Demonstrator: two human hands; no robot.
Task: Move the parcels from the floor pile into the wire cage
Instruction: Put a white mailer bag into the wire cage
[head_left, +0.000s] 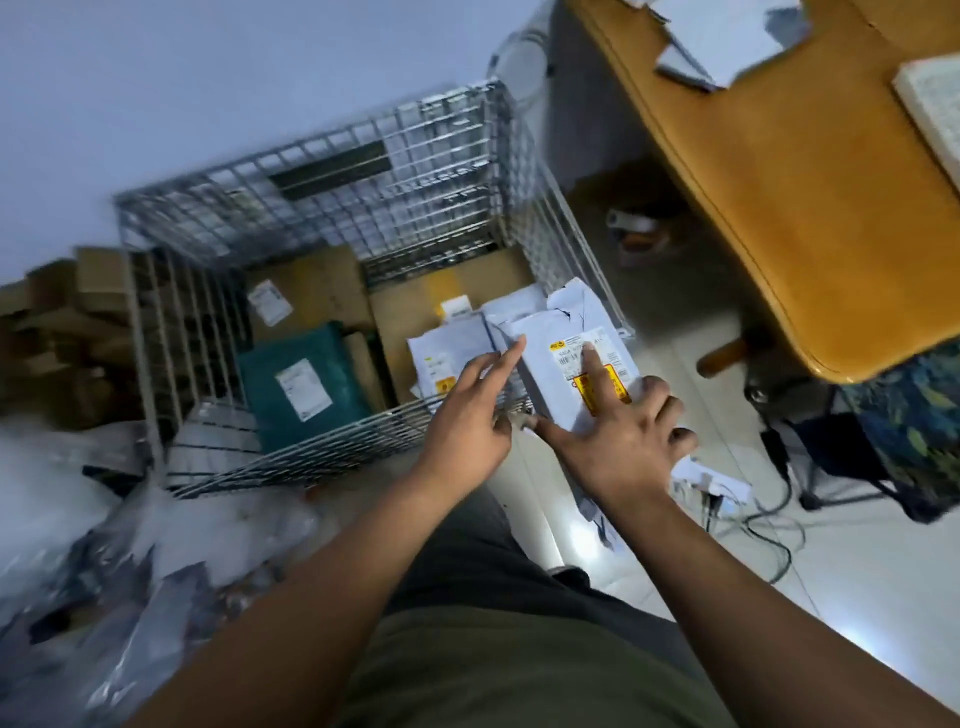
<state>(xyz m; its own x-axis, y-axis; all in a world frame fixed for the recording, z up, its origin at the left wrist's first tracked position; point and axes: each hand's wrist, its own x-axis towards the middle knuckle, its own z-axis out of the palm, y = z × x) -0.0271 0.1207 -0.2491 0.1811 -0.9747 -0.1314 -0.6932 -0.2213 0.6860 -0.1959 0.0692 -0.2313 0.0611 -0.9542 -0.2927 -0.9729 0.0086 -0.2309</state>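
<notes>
While the left side of the view is blurred, a floor pile of grey and clear plastic-wrapped parcels can be seen at the near left, and stacked brown cardboard boxes stand farther away behind it. To the right of them is the silver wire cage, open at the top. Inside it a dark green plastic mailer with a white label lies at the near left side, beside other brown and white parcels. The left hand is over the near rim of the cage with its fingers spread and holds nothing; its index finger reaches toward the white plastic parcel with a yellow-marked label. This parcel lies across the near right corner of the cage. The right hand holds it from above: the index finger is straight on the label, the thumb is stretched to the left, and the other fingers are curled at the right edge. Farther right stands an orange-brown wooden table, with dark cables on the floor near it.
</notes>
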